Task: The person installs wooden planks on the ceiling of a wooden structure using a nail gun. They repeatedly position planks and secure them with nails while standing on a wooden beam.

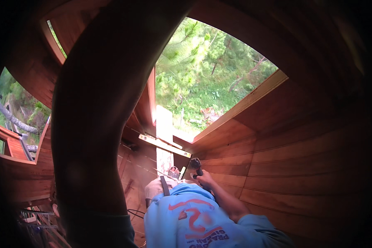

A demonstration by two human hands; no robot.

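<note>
Drill-like power tool [196,164], dark, held low at centre before the blue shirt [165,211], right hand [205,179] wrapped round its handle, near one end of a pale yellow bar [165,146] and beside a wooden plank wall [285,173]; left arm [93,120] raised, left hand out of view, its grip impossible to tell.

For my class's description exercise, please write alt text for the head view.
The wearer's right hand holds a dark, pistol-shaped power tool beside a reddish-brown wooden plank wall. The raised left arm, its hand out of view, crosses the picture; green trees show past a pale wooden frame.
</note>
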